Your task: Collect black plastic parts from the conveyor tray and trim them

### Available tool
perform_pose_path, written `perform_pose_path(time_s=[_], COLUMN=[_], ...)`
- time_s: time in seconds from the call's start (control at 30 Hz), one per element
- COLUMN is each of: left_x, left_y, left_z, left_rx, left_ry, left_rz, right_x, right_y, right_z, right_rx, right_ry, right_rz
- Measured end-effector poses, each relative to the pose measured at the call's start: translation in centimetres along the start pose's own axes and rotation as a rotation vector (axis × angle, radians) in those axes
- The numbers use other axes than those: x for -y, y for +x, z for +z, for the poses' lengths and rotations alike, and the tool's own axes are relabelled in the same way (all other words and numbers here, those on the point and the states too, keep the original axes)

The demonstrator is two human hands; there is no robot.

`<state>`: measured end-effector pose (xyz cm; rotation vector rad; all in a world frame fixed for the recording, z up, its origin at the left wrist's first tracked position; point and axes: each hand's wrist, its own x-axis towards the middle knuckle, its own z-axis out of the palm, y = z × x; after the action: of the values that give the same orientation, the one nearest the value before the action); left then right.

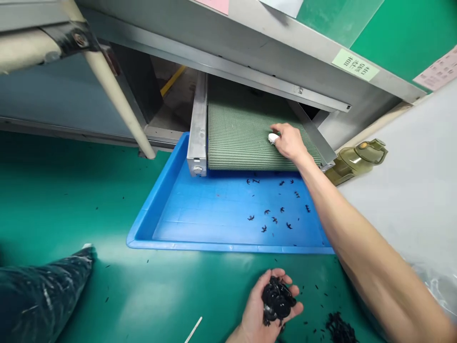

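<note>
left hand [254, 306] is cupping black parts [277, 301] palm-up, likely against spilling, while the tray [232, 246] is sitting beneath the belt [239, 131], seemingly for catching drops, and the right hand [290, 143] is lying over the belt, its grip unclear.

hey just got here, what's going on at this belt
A person's left hand, palm up, cups a heap of glossy black pieces. The right hand is over the ribbed green conveyor belt, something white by its thumb; whether it touches is unclear. Below the belt's end, small black branched pieces lie scattered in a shallow blue tray.
</note>
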<state>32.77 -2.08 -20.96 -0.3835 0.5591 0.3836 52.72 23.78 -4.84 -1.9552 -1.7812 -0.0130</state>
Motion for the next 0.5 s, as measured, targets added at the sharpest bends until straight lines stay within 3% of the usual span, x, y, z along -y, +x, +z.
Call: perform_pose_path(time_s=[0.1,0.17,0.27,0.33,0.4,0.5], left_x=[0.2,0.5,1.1,1.6,1.8,1.5], left_y=[0.5,1.0,2.1,2.8,3.2,3.0], left_z=[-0.5,-1.0,-2.1,-2.9,-3.4,-3.6], left_rx=[0.042,0.078,0.134,0.159,0.16,0.129], left_ry=[-0.023,-0.038,-0.069,-0.085,-0.081,-0.038], left_rz=[-0.01,-0.015,-0.017,-0.018,-0.01,0.02], right_x=[0.3,1.0,2.5,3.4,3.9,3.7], right_y=[1.4,-1.0,-8.9,-15.5,-21.4,-26.4], right_z=[0.1,-0.8,-2.6,-3.0,-2.5,-1.1], right_rx=[0.008,-0.004,0.102,0.357,0.636,0.78], right_ry=[0.025,0.065,0.17,0.301,0.352,0.326], right_rz=[0.079,0.1,0.047,-0.107,-0.133,-0.164])
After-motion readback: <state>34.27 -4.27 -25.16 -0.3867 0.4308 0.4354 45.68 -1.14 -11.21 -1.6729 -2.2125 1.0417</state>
